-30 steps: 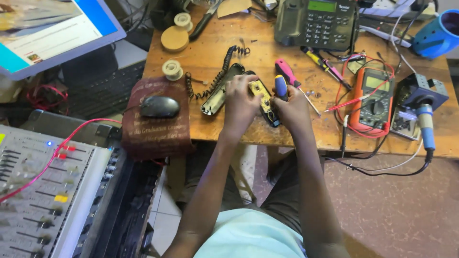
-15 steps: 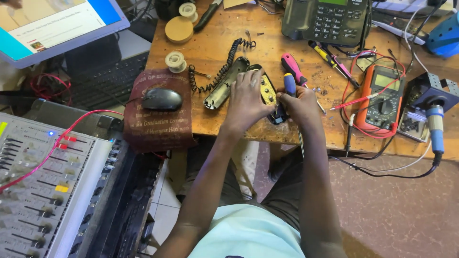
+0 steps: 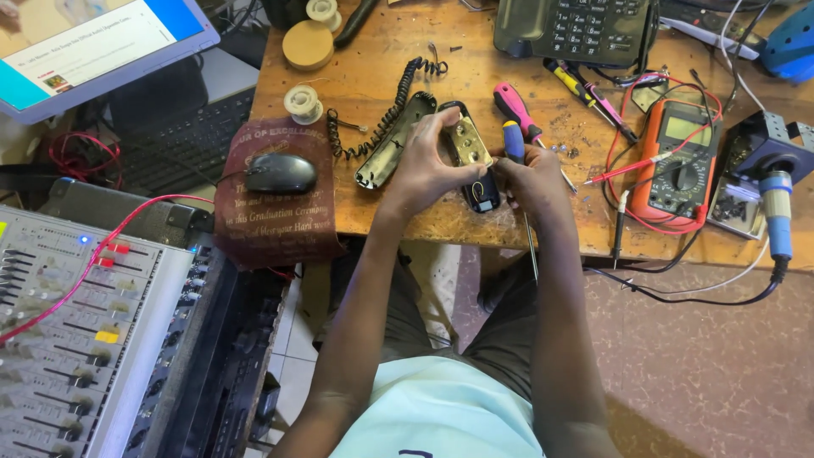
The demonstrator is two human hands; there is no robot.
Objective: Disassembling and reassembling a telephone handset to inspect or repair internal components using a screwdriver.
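At the front edge of the worn wooden workbench (image 3: 398, 59), the left hand (image 3: 424, 165) closes around the opened black telephone handset with its yellowish circuit board exposed (image 3: 471, 153), the fingers wrapped over its upper half so that it lies tilted on the wood. The right hand (image 3: 532, 174) grips the blue-handled screwdriver (image 3: 513, 140), which stands nearly upright, just beside the lower end of the handset. Half a second ago the screwdriver sat in much the same place and both hands were already on the handset; the hands have hardly shifted, so the work at that lower end goes on without a break. Whether the tip touches a screw I cannot tell, as the fingers hide it.

Beside the left hand lies the grey detached handset cover (image 3: 392, 144), with the black coiled cord (image 3: 381, 119) curling away from it. A pink-handled screwdriver (image 3: 514, 103) rests just behind the blue one. Further right sits the orange multimeter with red leads (image 3: 676, 157). A black computer mouse (image 3: 281, 173) lies on a maroon cloth (image 3: 275, 216) to the left.
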